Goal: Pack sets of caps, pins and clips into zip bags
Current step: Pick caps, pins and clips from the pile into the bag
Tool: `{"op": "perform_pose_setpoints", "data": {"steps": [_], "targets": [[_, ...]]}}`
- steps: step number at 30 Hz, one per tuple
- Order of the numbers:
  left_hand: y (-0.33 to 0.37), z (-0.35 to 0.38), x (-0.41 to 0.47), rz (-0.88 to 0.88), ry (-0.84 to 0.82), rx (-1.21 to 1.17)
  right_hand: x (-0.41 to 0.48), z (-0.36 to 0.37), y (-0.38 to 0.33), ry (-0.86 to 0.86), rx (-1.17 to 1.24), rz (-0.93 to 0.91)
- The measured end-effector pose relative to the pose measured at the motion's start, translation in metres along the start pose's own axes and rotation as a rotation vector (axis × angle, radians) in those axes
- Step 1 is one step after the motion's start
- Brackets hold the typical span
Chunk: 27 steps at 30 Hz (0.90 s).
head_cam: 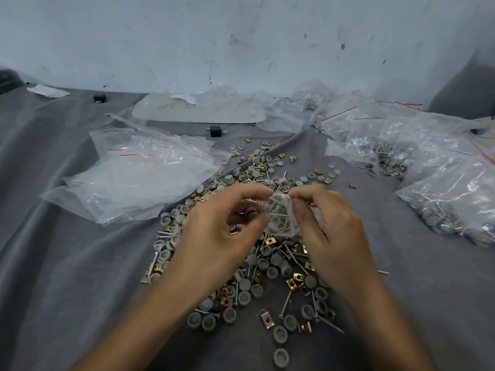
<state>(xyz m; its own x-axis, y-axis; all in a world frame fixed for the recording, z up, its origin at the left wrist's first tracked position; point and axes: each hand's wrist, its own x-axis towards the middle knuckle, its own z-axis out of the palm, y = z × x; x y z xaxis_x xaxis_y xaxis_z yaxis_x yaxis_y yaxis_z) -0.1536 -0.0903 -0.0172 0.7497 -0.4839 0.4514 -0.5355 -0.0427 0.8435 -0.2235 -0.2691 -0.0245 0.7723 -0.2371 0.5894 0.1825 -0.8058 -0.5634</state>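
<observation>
held just above the heap of caps, pins and clips [267, 266], in the middle of the grey cloth [80, 263]: small zip bag [280, 218], pinched at its top edge by left hand [227, 231] and right hand [329, 231], fingers curled, thumb against forefinger, likely to press the zip closed. pins and caps already inside. empty zip bags [139, 170] kept far left, in easy reach; filled bags [442, 199] put aside at right.

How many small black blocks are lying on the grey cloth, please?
2: one black block far left near the wall, another just beyond the empty zip bags; more may be hidden under bags.
</observation>
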Motion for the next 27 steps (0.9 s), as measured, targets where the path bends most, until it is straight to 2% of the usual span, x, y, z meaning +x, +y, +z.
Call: {"op": "perform_pose_setpoints", "data": {"steps": [7, 17, 27], "targets": [[-0.0014, 0.0052, -0.0014, 0.011, -0.001, 0.005, -0.0007, 0.0013, -0.0018, -0.014, 0.031, 0.006], [0.0028, 0.0070, -0.0042, 0.137, -0.002, 0.168, -0.0018, 0.0045, -0.0022, -0.045, 0.025, -0.001], [0.0007, 0.0060, -0.0041, 0.088, 0.035, 0.164, -0.0028, 0.0051, -0.0029, -0.053, 0.032, -0.007]]}}
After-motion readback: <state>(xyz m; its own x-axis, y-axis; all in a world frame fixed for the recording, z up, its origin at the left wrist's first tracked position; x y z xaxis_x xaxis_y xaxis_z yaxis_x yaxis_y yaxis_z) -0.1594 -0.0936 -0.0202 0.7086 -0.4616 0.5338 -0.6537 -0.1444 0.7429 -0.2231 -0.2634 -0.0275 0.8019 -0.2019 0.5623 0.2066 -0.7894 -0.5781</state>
